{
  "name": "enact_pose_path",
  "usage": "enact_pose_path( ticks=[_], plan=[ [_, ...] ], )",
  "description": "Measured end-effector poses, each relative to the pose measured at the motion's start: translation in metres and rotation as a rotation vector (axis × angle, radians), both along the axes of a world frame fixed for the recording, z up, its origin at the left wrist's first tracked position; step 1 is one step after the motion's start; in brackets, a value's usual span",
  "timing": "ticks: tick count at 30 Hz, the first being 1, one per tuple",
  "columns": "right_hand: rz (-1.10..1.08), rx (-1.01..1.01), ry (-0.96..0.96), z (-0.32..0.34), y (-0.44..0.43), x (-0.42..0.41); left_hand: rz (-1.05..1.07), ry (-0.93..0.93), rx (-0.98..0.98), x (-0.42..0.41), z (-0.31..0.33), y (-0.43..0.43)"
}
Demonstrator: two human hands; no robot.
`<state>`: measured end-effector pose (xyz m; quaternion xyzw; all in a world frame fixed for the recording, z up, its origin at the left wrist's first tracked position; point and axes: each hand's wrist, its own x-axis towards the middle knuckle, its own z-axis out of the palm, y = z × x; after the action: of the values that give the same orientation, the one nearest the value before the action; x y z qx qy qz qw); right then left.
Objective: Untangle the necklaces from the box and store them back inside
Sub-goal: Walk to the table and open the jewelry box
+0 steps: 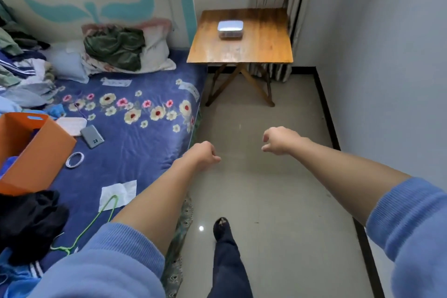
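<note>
A small white lidded box [230,29] sits near the middle of a wooden folding table [263,48] against the far wall; its lid is on and no necklaces show. Both my arms stretch forward over the floor, well short of the table. My left hand [205,153] is curled into a loose fist and holds nothing. My right hand [278,140] hangs with its fingers bent downward and slightly apart, also holding nothing.
A bed [135,143] with a blue flowered cover runs along the left, strewn with clothes, an orange box [31,152], a phone [92,136] and a tape roll [74,159]. Tiled floor [266,189] lies between me and the table. A wall stands close on the right.
</note>
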<state>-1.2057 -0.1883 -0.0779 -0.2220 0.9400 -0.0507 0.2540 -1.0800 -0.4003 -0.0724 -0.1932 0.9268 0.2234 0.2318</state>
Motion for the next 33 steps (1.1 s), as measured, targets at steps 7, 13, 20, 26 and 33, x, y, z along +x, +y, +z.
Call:
enact_pose_path(
  ticks=[7, 13, 20, 26, 33],
  plan=[
    [-0.077, -0.001, -0.019, 0.011, -0.084, -0.138, -0.037, -0.004, -0.01, -0.152, 0.005, -0.096],
    [-0.115, -0.074, 0.018, 0.032, -0.127, -0.25, -0.091, 0.009, -0.009, -0.278, 0.015, -0.143],
    [-0.155, -0.061, -0.044, 0.006, -0.162, -0.399, -0.098, -0.005, 0.004, -0.423, 0.002, -0.18],
    [-0.11, -0.07, -0.05, -0.001, -0.203, -0.531, -0.037, 0.0, 0.01, -0.544, 0.001, -0.21],
    [-0.063, -0.033, -0.097, -0.019, -0.263, -0.627, 0.034, -0.078, 0.07, -0.634, -0.02, -0.259]
  ],
)
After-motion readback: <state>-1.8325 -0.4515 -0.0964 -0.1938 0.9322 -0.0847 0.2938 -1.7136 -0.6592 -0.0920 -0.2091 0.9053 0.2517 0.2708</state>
